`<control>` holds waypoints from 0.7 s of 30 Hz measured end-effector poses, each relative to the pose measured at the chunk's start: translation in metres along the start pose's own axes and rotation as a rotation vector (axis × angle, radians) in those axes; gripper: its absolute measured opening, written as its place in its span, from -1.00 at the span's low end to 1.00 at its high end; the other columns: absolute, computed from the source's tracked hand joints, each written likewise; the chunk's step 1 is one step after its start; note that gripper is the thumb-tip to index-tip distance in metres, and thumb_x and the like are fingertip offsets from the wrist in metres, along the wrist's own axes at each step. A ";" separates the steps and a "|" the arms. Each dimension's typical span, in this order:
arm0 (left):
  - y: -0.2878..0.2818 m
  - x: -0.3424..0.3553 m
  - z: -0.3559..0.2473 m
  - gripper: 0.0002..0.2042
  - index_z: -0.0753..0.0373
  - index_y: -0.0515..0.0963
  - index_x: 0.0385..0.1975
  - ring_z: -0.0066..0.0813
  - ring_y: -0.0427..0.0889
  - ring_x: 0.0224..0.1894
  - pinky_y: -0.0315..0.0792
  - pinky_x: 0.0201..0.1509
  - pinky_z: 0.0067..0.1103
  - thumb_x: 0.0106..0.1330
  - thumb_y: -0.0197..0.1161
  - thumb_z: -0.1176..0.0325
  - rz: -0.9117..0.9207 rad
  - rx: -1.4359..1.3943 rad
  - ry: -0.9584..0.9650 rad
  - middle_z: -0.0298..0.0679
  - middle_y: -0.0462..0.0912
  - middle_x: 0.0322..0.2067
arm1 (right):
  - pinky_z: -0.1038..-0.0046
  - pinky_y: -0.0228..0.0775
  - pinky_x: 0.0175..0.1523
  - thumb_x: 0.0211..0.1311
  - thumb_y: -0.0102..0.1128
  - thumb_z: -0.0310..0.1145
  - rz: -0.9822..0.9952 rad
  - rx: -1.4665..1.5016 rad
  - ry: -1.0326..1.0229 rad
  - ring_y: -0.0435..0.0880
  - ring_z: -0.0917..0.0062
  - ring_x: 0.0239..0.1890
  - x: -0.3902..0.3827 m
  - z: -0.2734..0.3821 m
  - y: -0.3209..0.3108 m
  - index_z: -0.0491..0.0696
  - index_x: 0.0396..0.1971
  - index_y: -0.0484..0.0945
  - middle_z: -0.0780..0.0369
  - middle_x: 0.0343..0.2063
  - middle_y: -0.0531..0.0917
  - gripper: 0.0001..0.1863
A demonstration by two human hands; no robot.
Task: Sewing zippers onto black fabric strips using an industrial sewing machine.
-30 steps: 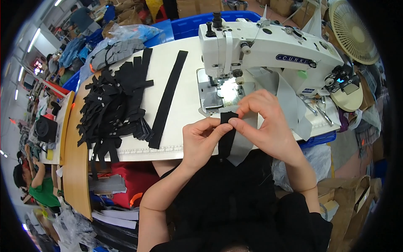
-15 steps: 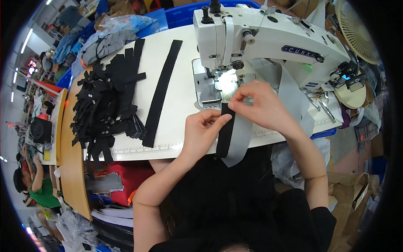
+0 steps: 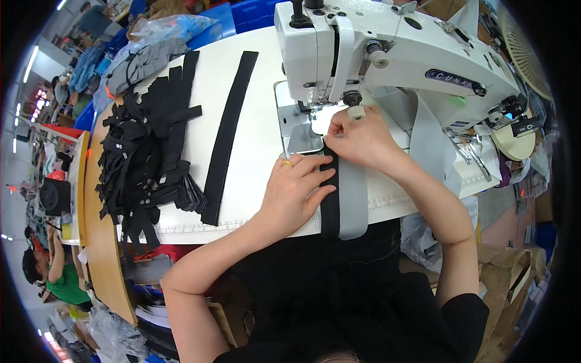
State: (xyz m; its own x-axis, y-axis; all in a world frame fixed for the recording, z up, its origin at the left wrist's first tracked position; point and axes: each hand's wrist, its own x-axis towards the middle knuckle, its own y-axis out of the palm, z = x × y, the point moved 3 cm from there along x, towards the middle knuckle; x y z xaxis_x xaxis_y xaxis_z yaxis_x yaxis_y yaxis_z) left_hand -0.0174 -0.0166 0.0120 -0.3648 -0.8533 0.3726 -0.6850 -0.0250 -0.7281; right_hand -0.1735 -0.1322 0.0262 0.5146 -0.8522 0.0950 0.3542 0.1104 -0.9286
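A black fabric strip lies lengthwise along a grey fabric strip, both running from the sewing machine's lit needle area toward the table's front edge. My right hand pinches the far end of the black strip between thumb and fingers, close to the presser foot. On the near side, my left hand rests with fingers apart, its fingertips on the black strip's left edge. The machine's metal plate sits just beyond my left fingers. The far ends of the strips are partly hidden by my right hand.
Left of my hands lies a single long black strip. Farther left is a heaped pile of black strips, with grey pieces behind it. Metal tools lie at the right, near a fan.
My left hand has released its pinch and spread its fingers along the strip. My right hand has moved slightly farther toward the needle. The two strips now lie straighter, side by side.
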 end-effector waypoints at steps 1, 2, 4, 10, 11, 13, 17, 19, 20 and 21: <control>0.000 0.000 0.001 -0.75 0.26 0.76 -0.10 -0.33 0.61 -0.03 0.39 0.07 -0.41 0.23 0.49 0.40 -0.032 0.003 -0.005 -0.29 0.70 0.08 | 0.19 0.34 0.15 0.07 0.22 -0.17 0.003 0.000 -0.004 0.69 0.21 -0.15 0.000 0.000 0.001 0.00 -0.48 0.75 0.17 -0.43 0.76 -0.76; 0.000 0.000 0.002 -0.76 0.26 0.77 -0.11 -0.32 0.61 -0.03 0.40 0.08 -0.40 0.22 0.49 0.41 -0.064 0.006 -0.010 -0.28 0.69 0.09 | 0.18 0.34 0.15 0.09 0.23 -0.20 -0.036 0.014 -0.006 0.68 0.22 -0.15 -0.001 0.000 0.001 0.01 -0.47 0.75 0.17 -0.42 0.76 -0.79; 0.001 -0.001 0.002 -0.76 0.24 0.77 -0.12 -0.31 0.60 -0.04 0.41 0.09 -0.40 0.22 0.50 0.42 -0.082 -0.034 -0.038 -0.27 0.68 0.09 | 0.18 0.33 0.15 0.11 0.24 -0.23 -0.072 0.027 -0.011 0.68 0.22 -0.14 -0.003 -0.002 0.003 0.03 -0.47 0.75 0.18 -0.40 0.76 -0.82; 0.001 0.001 0.007 -0.79 0.22 0.77 -0.16 -0.31 0.57 -0.06 0.43 0.10 -0.40 0.20 0.51 0.45 -0.125 -0.101 -0.088 -0.25 0.64 0.06 | 0.15 0.33 0.12 0.17 0.35 -0.24 -0.318 0.120 -0.044 0.62 0.22 -0.18 -0.004 -0.012 0.015 0.01 -0.49 0.74 0.22 -0.41 0.71 -0.84; 0.001 0.000 0.007 -0.81 0.22 0.75 -0.18 -0.31 0.57 -0.07 0.40 0.09 -0.38 0.21 0.50 0.44 -0.128 -0.124 -0.086 -0.25 0.64 0.04 | 0.15 0.32 0.12 0.17 0.37 -0.22 -0.383 0.105 -0.049 0.61 0.23 -0.18 -0.003 -0.012 0.017 -0.01 -0.49 0.72 0.22 -0.42 0.69 -0.82; 0.001 0.000 0.007 -0.81 0.22 0.75 -0.19 -0.32 0.57 -0.07 0.41 0.08 -0.38 0.20 0.51 0.44 -0.126 -0.131 -0.093 -0.25 0.64 0.04 | 0.16 0.32 0.12 0.16 0.40 -0.21 -0.444 0.092 -0.053 0.60 0.23 -0.19 0.001 -0.014 0.025 -0.03 -0.48 0.71 0.22 -0.43 0.67 -0.79; 0.000 0.000 0.010 -0.81 0.20 0.74 -0.20 -0.34 0.57 -0.08 0.41 0.08 -0.39 0.19 0.52 0.45 -0.118 -0.152 -0.110 -0.27 0.64 0.04 | 0.21 0.30 0.10 0.12 0.48 -0.19 -0.542 0.145 0.046 0.59 0.27 -0.19 0.011 -0.030 0.046 -0.03 -0.45 0.66 0.23 -0.43 0.61 -0.77; -0.005 0.002 0.007 -0.81 0.21 0.76 -0.21 -0.34 0.60 -0.07 0.46 0.05 -0.42 0.18 0.52 0.49 -0.133 -0.155 -0.121 -0.26 0.67 0.02 | 0.23 0.29 0.09 0.10 0.50 -0.19 -0.546 0.251 0.041 0.59 0.28 -0.19 0.013 -0.033 0.050 -0.03 -0.44 0.65 0.23 -0.43 0.59 -0.75; -0.007 0.003 0.007 -0.81 0.22 0.77 -0.22 -0.34 0.63 -0.05 0.51 0.03 -0.46 0.17 0.52 0.52 -0.148 -0.155 -0.129 -0.26 0.70 -0.01 | 0.23 0.29 0.08 0.11 0.51 -0.18 -0.532 0.320 0.052 0.58 0.28 -0.18 0.013 -0.032 0.050 -0.03 -0.43 0.65 0.22 -0.42 0.59 -0.74; -0.009 0.002 0.011 -0.81 0.22 0.77 -0.22 -0.34 0.63 -0.05 0.51 0.03 -0.46 0.17 0.52 0.52 -0.149 -0.154 -0.134 -0.26 0.70 -0.01 | 0.24 0.28 0.08 0.11 0.51 -0.18 -0.519 0.389 0.062 0.58 0.29 -0.18 0.014 -0.031 0.050 -0.03 -0.43 0.65 0.21 -0.42 0.58 -0.74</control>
State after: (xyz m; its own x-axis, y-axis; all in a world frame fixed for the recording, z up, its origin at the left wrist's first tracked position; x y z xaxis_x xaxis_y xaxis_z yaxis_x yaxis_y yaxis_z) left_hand -0.0049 -0.0240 0.0135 -0.1728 -0.9079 0.3819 -0.8165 -0.0848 -0.5711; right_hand -0.1723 -0.1545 -0.0301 0.1587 -0.8714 0.4642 0.8074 -0.1560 -0.5690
